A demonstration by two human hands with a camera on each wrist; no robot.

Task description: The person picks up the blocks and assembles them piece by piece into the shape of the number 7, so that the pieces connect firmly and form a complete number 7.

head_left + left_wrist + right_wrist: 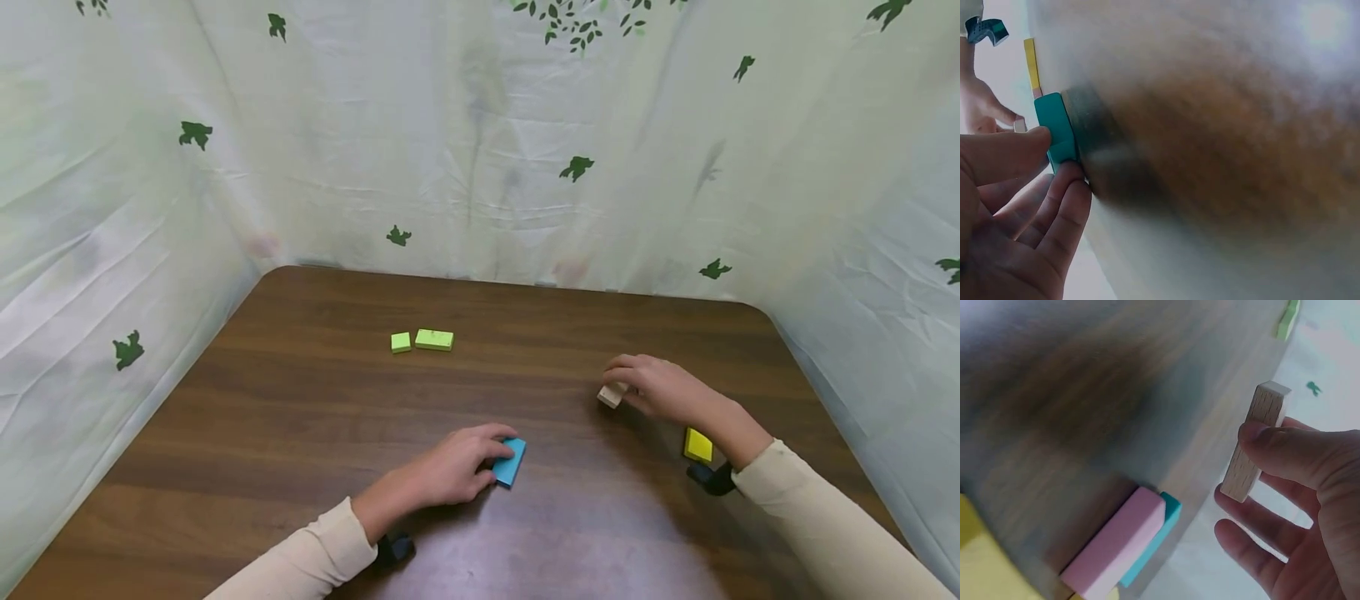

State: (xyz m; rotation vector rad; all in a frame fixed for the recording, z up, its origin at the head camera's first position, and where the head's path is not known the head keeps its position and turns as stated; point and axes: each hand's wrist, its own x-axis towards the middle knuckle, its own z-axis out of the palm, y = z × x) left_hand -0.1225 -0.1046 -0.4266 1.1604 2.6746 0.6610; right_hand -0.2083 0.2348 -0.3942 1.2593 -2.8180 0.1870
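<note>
My left hand (456,468) pinches a flat blue block (512,465) between thumb and fingers, low over the wooden table. In the left wrist view this block (1054,115) looks teal, with the thumb on one face and fingertips at its lower end. To the right, my right hand (667,390) holds a small plain wooden block (611,397). The right wrist view shows this wooden block (1242,472) long and narrow, gripped between thumb and fingers. A pink block (1116,544) and a teal block (1154,540) lie side by side near that hand; the head view hides them.
A yellow block (698,445) lies by my right wrist. Toward the back of the brown table (322,400) are a small green block (401,342) and a longer green block (435,339). A pale curtain (337,167) with bird and leaf prints hangs around the table.
</note>
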